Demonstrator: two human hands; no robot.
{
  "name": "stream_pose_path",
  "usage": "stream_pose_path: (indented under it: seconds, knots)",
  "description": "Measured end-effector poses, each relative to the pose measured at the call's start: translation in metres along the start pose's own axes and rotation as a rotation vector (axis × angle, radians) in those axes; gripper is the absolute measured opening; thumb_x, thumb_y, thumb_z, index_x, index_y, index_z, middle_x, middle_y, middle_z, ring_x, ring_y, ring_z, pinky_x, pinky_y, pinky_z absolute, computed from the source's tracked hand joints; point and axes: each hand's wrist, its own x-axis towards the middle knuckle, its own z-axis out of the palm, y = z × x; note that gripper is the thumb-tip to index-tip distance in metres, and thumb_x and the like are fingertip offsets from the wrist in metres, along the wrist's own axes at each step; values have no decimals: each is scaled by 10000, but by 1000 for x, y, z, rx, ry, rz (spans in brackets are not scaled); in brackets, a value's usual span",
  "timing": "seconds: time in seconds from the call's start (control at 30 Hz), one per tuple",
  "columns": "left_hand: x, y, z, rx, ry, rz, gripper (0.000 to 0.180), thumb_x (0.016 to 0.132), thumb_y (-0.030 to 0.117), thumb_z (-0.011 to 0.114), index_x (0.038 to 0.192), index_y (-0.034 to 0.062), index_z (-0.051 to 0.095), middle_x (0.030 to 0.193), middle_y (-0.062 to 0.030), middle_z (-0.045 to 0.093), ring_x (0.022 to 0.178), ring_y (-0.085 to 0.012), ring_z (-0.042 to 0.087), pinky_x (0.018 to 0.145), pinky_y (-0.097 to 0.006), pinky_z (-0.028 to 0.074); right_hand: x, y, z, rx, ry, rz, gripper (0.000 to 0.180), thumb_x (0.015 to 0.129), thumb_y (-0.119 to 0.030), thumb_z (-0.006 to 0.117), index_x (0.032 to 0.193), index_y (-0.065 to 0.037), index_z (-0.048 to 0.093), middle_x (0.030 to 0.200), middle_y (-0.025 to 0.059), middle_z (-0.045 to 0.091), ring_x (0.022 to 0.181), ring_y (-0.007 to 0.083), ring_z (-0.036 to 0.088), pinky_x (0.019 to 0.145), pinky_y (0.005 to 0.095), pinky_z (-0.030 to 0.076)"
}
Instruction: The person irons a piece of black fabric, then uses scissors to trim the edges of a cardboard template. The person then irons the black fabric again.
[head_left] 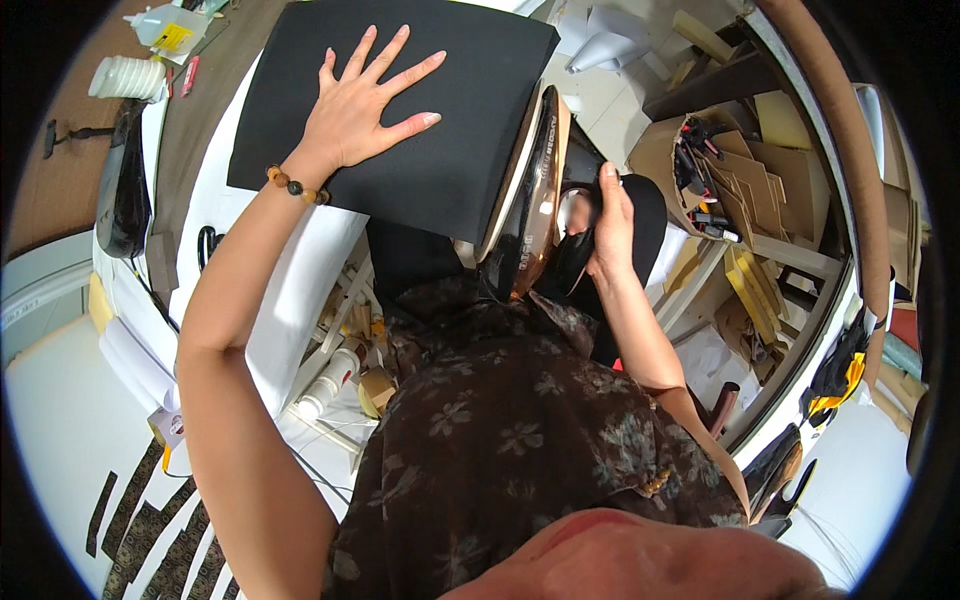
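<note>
My left hand (375,95) lies flat with its fingers spread on a large matte black sheet (440,150), which rests over the left work surface and reaches toward my lap. At the sheet's right edge stands a glossy brown-and-gold piece (548,185) with a black band; I cannot tell its kind. My right hand (612,220) closes around a shiny black part (572,255) beside that piece, thumb upward, other fingers mostly hidden. A round reflective spot (577,212) shows near my right fingers.
An open cardboard box (655,150) at the right holds black tools and cardboard pieces. Further right hangs a black-and-yellow item (845,375). A plastic bottle (165,30) and a white ribbed roll (125,78) stand far left. Dark patterned strips (165,540) lie lower left.
</note>
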Motion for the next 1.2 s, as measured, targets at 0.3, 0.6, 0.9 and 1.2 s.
stream_pose_path:
  seconds: [0.3, 0.6, 0.9, 1.2]
  knots:
    - [40, -8, -21, -84, -50, 13, 556, 985, 539, 432, 1502, 341, 381, 1607, -48, 255, 1486, -285, 210, 1189, -582, 82, 7, -39, -30, 50, -5, -192, 314, 1019, -399, 521, 921, -101, 503, 606, 21, 491, 453, 116, 456, 444, 256, 403]
    - [83, -16, 23, 43, -90, 32, 729, 940, 707, 334, 1546, 306, 274, 1623, -24, 214, 1505, -280, 133, 1215, -514, 94, 56, -76, 16, -175, -77, -366, 348, 1022, -402, 512, 896, -78, 522, 566, 7, 482, 434, 102, 441, 435, 249, 380]
    - [88, -16, 16, 54, -130, 43, 787, 910, 732, 372, 1552, 293, 255, 1621, -5, 220, 1506, -266, 135, 1208, -535, 109, 83, -42, 0, 122, -11, 74, 445, 986, -524, 518, 859, -97, 506, 521, 11, 464, 409, 124, 434, 416, 269, 387]
    - [91, -14, 14, 45, -151, 13, 804, 901, 723, 406, 1560, 296, 232, 1626, 0, 203, 1508, -246, 134, 1209, -536, 110, 119, -81, 2, 44, 0, -108, 393, 987, -463, 554, 874, -88, 526, 559, 6, 505, 408, 108, 462, 403, 259, 390]
